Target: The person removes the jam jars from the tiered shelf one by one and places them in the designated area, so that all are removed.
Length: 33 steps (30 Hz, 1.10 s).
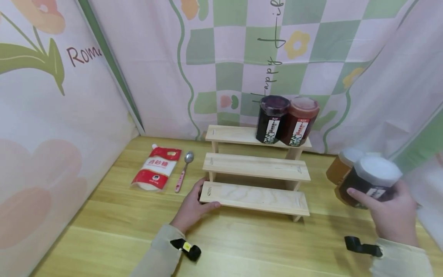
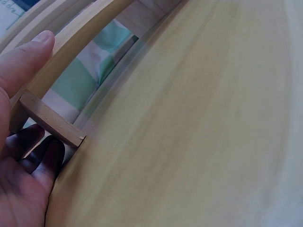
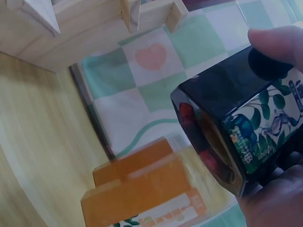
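Note:
My right hand [image 1: 394, 211] grips a dark jam jar [image 1: 367, 184] with a whitish lid, thumb on the near side and fingers round the far side. In the right wrist view the jar [image 3: 222, 123] is tilted, its base and leaf-printed label showing. Orange jars [image 3: 142, 184] stand close behind it, partly covered by it in the head view. My left hand [image 1: 195, 207] holds the left end of the lowest step of a three-step wooden rack [image 1: 254, 198], thumb along the front edge. Its other fingers [image 2: 47, 156] curl round the step's end, beside the short leg.
On the rack's top step, toward its right end, stand a dark purple jar [image 1: 272, 119] and a red jar [image 1: 300, 121]. Left of the rack lie a red-and-white sugar bag [image 1: 156, 168] and a spoon [image 1: 184, 171] with a pink handle. Printed curtains [image 1: 152, 69] enclose the table.

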Motion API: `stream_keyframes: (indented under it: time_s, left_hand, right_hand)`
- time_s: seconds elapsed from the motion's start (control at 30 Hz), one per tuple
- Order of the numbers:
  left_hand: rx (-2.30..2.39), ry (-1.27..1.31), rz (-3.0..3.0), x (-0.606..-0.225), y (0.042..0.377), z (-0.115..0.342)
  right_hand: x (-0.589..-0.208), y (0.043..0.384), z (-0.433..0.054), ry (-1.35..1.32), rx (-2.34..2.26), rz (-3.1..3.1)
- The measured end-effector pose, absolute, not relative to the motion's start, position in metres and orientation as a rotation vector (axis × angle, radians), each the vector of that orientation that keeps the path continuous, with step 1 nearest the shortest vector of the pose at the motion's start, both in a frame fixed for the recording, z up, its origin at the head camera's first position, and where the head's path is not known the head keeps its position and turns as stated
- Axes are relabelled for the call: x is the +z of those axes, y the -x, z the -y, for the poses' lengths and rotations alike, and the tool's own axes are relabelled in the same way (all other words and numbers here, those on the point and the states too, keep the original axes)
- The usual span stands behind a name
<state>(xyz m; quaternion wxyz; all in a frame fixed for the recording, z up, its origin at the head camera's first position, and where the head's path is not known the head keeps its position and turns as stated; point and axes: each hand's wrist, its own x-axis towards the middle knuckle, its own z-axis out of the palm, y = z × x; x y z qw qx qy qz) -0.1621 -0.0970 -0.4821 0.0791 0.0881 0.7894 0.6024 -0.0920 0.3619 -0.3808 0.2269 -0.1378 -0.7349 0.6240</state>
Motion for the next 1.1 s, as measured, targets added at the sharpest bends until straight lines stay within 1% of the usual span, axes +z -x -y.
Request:
stream_keyframes:
  time_s: [0.13, 0.3, 0.5, 0.6, 0.83, 1.1]
  left_hand:
    - [1.809, -0.266, -2.353, -0.481, 0.161, 0.097]
    - [1.807, -0.275, -2.359, -0.481, 0.161, 0.098]
    - [1.793, -0.277, -2.372, -0.483, 0.162, 0.098]
    - [1.791, -0.283, -2.375, -0.482, 0.162, 0.098]
    - [1.796, -0.272, -2.367, -0.480, 0.161, 0.098]
    - [1.791, -0.260, -2.382, -0.482, 0.161, 0.097]
  right_hand:
    - [-0.383, 0.090, -0.368, 0.445, 1.606, 2.126]
    - [-0.385, 0.088, -0.373, 0.601, 1.392, 2.255]
    - [-0.383, 0.086, -0.379, 0.689, 1.391, 2.229]
    - [-0.383, 0.084, -0.383, 0.681, 1.412, 2.193]
    - [-0.389, 0.082, -0.398, 0.542, 1.622, 2.043]
    - [-0.393, 0.078, -0.409, 0.567, 1.661, 2.029]
